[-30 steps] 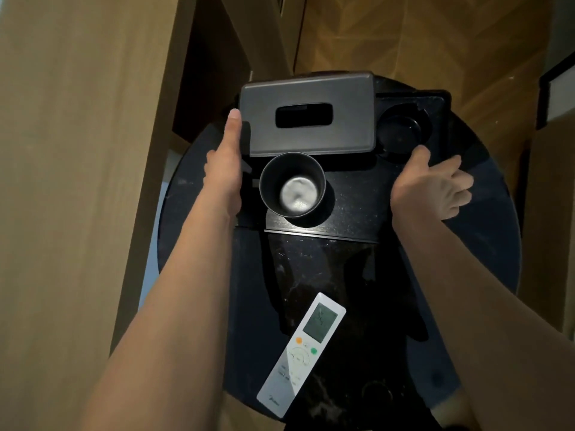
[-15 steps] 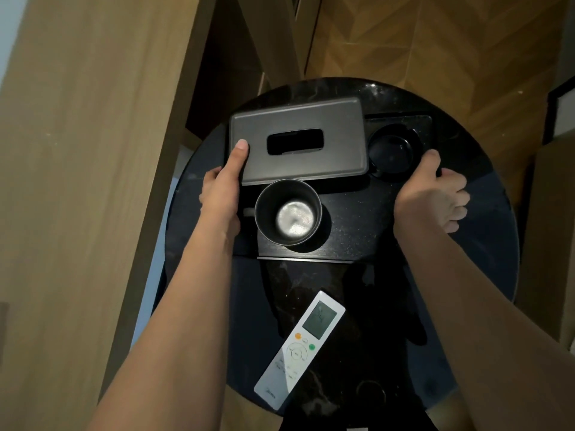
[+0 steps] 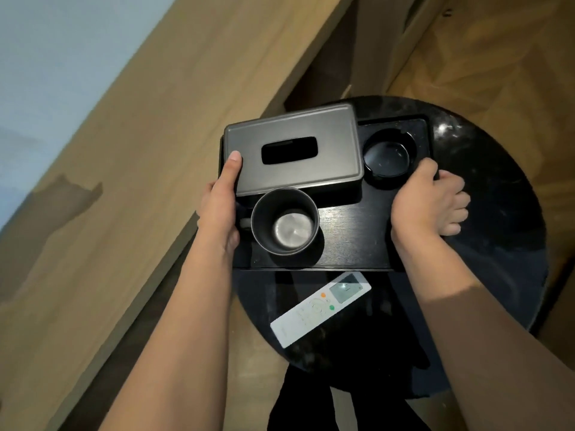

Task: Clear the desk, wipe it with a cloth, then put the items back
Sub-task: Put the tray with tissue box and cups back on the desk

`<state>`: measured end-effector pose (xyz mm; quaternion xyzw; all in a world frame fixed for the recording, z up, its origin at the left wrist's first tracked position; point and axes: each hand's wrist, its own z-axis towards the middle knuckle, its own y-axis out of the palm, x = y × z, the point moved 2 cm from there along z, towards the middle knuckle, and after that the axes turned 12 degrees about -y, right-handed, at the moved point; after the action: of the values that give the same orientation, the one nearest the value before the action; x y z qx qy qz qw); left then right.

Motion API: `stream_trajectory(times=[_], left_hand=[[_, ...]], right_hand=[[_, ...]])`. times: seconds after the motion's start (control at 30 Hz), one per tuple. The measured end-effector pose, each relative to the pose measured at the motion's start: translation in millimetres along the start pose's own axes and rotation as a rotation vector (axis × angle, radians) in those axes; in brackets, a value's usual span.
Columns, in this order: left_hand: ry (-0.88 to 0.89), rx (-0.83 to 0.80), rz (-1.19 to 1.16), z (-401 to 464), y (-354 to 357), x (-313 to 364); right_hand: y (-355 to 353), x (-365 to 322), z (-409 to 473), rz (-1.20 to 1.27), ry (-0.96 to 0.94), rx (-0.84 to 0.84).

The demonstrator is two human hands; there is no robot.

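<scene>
My left hand [image 3: 219, 206] and right hand [image 3: 427, 200] grip opposite ends of the black tray [image 3: 351, 237] at frame centre on the round table [image 3: 497, 213]. Rigid but loaded: tissue box [image 3: 292, 147], metal cup [image 3: 284, 220], ashtray [image 3: 387, 157] could slide, so I'd carry it level.

No legible text; remote control [image 3: 320, 309] screen and button markings too blurred.
</scene>
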<state>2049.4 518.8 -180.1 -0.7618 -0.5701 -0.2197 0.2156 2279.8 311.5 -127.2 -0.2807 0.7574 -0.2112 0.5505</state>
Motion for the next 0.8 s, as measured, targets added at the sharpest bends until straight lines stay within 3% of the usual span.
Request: stream_trajectory(times=[0.4,0.8], left_hand=[[0.015,0.332,-0.406,-82,-202,-81],[-0.046,0.785,-0.813,-220,-444,-260]], right_hand=[[48,-36,-163,-0.123,-0.330,-0.309],[74,11,-436,-0.273,-0.674,-0.684]])
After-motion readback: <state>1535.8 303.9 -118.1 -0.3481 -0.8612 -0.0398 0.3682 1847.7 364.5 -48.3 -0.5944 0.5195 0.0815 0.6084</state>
